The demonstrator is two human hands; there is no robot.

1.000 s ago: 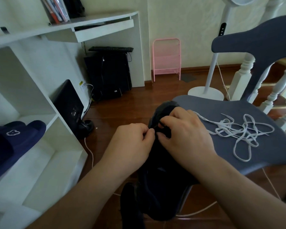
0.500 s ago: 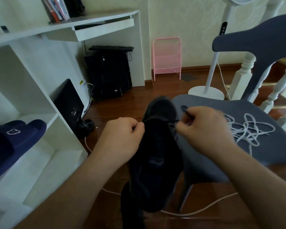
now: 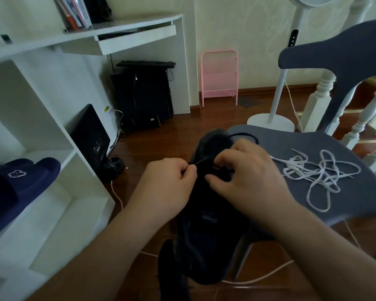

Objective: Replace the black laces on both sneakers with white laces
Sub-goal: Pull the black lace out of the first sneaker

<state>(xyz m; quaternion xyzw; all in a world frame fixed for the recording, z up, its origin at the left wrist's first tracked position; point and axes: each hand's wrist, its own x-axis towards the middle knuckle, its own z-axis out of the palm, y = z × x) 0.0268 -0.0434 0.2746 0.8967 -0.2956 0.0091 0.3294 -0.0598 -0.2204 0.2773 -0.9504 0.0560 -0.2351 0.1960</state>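
Note:
A black sneaker (image 3: 211, 233) stands toe-up against the front edge of a grey-blue chair seat (image 3: 354, 205), in the middle of the view. My left hand (image 3: 169, 185) pinches a strand of the black lace (image 3: 201, 162) at the shoe's left side. My right hand (image 3: 248, 177) lies over the upper eyelets with thumb and forefinger curled on the lace; a loop of that lace arcs behind its knuckles. Loose white laces (image 3: 319, 172) lie tangled on the seat to the right. A second dark shoe (image 3: 172, 270) shows partly below, on the floor.
White shelving (image 3: 52, 192) stands at the left with a navy slipper (image 3: 20, 181) on it. Behind are a desk, a black computer tower (image 3: 143, 101), a pink rack (image 3: 219, 77), a white fan stand (image 3: 271, 122) and white balusters. White cables cross the wooden floor.
My right hand drew the black lace out to the right half a second ago, then came back onto the eyelets. The left hand kept its pinch at the shoe's left side.

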